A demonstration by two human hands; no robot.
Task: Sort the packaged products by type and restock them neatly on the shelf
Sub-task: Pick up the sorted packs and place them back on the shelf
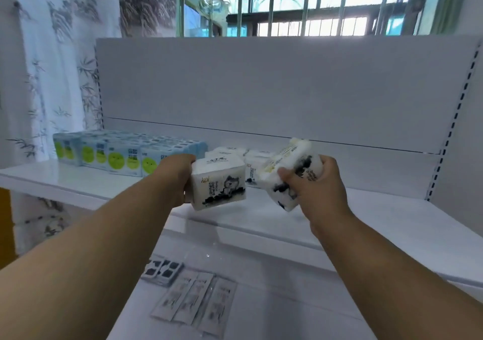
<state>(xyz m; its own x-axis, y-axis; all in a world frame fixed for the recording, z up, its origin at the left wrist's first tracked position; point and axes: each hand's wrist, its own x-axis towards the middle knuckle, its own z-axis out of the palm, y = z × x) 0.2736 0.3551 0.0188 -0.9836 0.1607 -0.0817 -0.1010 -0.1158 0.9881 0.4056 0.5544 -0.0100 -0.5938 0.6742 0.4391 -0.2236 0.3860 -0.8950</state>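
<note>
My left hand (175,177) grips a white tissue pack with an ink-drawn cat (219,184) by its left side, just above the front of the white shelf (366,224). My right hand (317,185) holds a second white tissue pack (290,164), tilted with one end raised. Behind them, more white tissue packs (257,158) sit on the shelf. To the left stands a block of several light-blue packs with green circles (122,154).
The shelf's white back panel (287,86) rises behind, with slotted uprights at the right (449,130). On a lower white surface lie three flat sachets (196,300) and a small dark-printed pack (162,271). A patterned curtain (52,65) hangs at the left.
</note>
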